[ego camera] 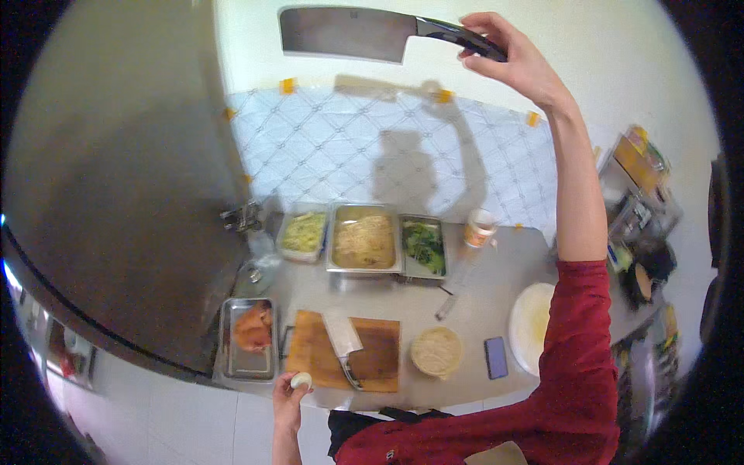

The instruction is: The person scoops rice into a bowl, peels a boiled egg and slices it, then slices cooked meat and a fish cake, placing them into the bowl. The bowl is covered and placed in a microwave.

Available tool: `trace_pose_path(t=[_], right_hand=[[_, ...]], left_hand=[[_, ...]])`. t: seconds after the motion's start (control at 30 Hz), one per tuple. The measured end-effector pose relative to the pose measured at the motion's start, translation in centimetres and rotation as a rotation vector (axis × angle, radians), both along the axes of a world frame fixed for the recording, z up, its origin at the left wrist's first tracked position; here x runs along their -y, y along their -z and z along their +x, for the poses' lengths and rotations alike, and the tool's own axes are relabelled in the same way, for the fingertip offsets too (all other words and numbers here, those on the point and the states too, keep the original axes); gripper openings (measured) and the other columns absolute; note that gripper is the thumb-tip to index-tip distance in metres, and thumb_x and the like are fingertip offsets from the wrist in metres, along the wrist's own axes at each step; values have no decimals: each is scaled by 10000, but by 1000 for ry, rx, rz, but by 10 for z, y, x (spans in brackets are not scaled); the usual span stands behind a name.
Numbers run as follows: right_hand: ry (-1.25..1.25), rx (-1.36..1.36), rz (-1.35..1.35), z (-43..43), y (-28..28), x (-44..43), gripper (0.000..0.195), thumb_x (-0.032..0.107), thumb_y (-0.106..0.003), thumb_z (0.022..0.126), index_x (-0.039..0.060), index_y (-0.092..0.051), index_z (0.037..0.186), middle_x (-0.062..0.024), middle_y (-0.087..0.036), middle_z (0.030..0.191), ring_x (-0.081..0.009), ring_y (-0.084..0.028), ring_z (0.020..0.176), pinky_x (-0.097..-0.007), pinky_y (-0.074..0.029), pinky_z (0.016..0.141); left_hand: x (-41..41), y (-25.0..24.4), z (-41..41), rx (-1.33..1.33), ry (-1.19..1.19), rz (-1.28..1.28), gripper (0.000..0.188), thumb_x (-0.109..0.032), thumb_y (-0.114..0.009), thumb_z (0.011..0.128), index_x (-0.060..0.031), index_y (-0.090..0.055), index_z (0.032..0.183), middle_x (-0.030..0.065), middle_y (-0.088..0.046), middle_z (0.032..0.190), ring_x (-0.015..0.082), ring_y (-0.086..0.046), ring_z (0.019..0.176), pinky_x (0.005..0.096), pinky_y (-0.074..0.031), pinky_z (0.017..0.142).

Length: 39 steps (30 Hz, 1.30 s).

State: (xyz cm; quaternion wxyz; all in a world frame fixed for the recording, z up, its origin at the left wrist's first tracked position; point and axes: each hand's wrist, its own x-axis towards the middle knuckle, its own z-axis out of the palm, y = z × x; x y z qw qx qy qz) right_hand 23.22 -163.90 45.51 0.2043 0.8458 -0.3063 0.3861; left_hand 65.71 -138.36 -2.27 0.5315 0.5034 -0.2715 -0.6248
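High up in front of the wall, my right hand [511, 61] grips the black handle of a cleaver [349, 35], its broad blade pointing left. Low down, my left hand [289, 395] holds a small round whitish item [301, 381], too blurred to name, near the front left corner of a wooden cutting board [383, 360]. On that board lies a second wide-bladed knife [342, 334], handle towards me. Left of the board is a metal tray [247, 369] with a reddish-brown piece of food, possibly meat [253, 328]. A round container of pale food [437, 351] stands right of the board.
Along the back of the table [360, 296] stand a tub of pale green shreds [304, 232], a metal pan of pale food [364, 238], a tray of leafy greens [424, 244] and a cup [479, 229]. A phone [496, 357] and a large white plate [523, 325] are at right.
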Motion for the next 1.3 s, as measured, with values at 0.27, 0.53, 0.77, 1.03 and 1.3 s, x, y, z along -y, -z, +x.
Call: trace_pose_path(t=[0.27,0.53,0.77,1.03,1.3], right_hand=[[-196,656,919,-92,184,-213,512,176,-626,877,73,-459,1350,-6,-565,739,-81,-520,547,-247,-452,481],[296,1387,1011,-243,364,-398,297,210,-607,921,40,-575,1163,2,-515,658,-73,-468,488,-258,-405,432],[872,1521,1065,-377,455,-498,142,175,-543,958,37,-552,928,-6,-545,587,-60,-484,442,-235,-390,408],[1061,762,1294,-425,502,-510,92,121,-582,893,50,-588,951,-195,-605,666,-368,-609,573,-435,-446,503],[805,489,1370,-464,506,-472,183,92,-596,859,12,-594,1023,-205,-648,780,-381,-628,627,-455,-487,539]], left_hand=[[-69,-8,-210,190,363,-32,334,-56,-611,833,-55,-547,1160,77,-600,1055,189,-596,941,346,-506,855],[-93,22,-387,328,836,69,356,-39,-686,815,-15,-555,1145,63,-625,1038,157,-603,914,287,-493,810],[-38,81,-648,561,1145,-305,409,-160,-735,761,-72,-592,1134,74,-586,1049,190,-589,924,308,-485,825],[-50,128,-744,681,816,-180,492,-146,-720,744,-23,-527,1180,154,-556,1032,248,-611,854,346,-513,755],[-56,110,-735,635,462,-40,311,-110,-739,784,-14,-618,1054,109,-603,987,181,-630,785,300,-518,726]])
